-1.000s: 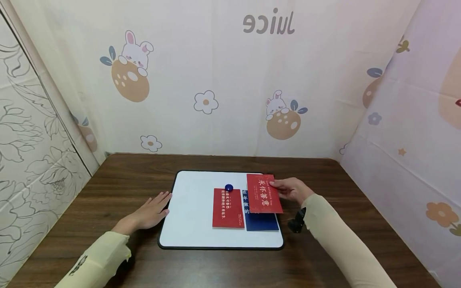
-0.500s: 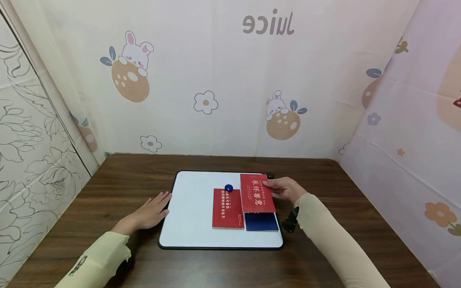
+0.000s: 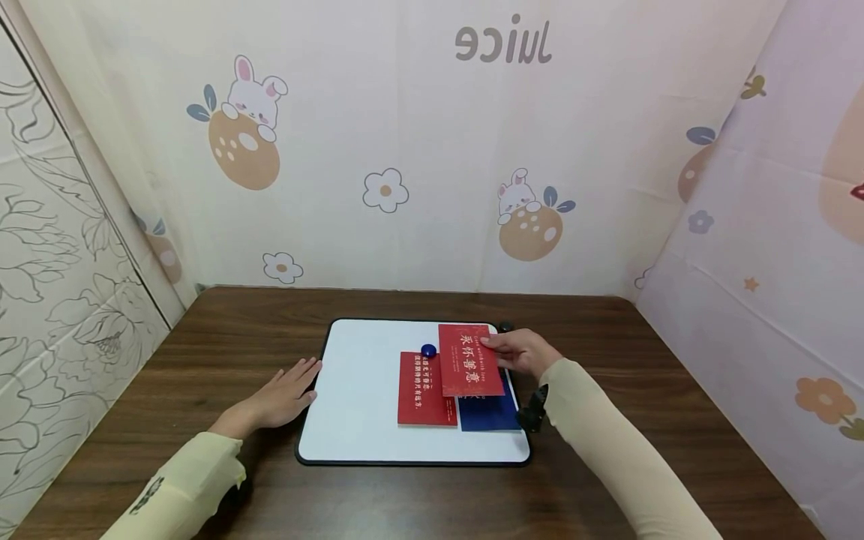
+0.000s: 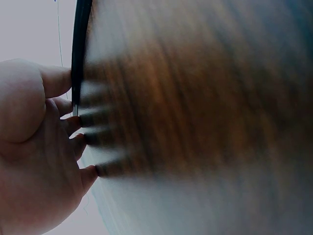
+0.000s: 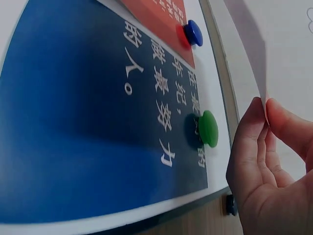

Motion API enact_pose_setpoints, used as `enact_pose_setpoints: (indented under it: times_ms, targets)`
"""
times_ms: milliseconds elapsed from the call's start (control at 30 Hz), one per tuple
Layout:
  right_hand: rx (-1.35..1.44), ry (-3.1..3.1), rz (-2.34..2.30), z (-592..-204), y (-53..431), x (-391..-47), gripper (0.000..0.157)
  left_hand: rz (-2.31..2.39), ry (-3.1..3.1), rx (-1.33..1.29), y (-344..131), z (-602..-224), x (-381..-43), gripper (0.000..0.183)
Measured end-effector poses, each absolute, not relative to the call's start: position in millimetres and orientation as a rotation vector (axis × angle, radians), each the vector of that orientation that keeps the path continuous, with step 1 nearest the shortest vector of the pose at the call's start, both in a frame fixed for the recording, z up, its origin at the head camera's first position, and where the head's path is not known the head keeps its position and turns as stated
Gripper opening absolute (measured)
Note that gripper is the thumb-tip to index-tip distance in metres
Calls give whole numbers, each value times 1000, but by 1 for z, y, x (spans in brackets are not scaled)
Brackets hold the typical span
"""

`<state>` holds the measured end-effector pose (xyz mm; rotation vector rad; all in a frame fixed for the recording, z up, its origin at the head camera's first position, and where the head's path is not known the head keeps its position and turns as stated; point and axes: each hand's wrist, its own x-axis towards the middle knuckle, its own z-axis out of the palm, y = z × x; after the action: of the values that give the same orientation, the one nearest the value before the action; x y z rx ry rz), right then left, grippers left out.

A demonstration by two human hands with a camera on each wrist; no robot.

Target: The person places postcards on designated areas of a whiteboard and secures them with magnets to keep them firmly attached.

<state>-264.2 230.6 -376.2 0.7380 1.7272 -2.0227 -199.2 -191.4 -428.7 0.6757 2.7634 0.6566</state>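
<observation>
My right hand pinches a red card with white characters by its right edge, between thumb and fingers. The card is raised over the whiteboard and overlaps a blue card and part of another red card. A blue round magnet sits at the top of that lower red card. In the right wrist view, a green magnet sits on the blue card, hidden from the head view. My left hand lies with fingers extended, its fingertips at the board's left edge.
The whiteboard has a black frame and lies on a brown wooden table. A small dark round piece is just beyond the board's top right corner. A printed curtain hangs behind the table and along its right side.
My right hand has carried the red card leftward, from over the blue card toward the lower red card. The left hand stays in place.
</observation>
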Motion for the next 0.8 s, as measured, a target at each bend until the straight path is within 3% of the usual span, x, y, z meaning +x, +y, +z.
enact_pose_setpoints:
  times_ms: [800]
  targets:
    - [742, 1774, -1981, -379, 196, -265, 49, 635, 2768, 668, -191, -428, -199, 56]
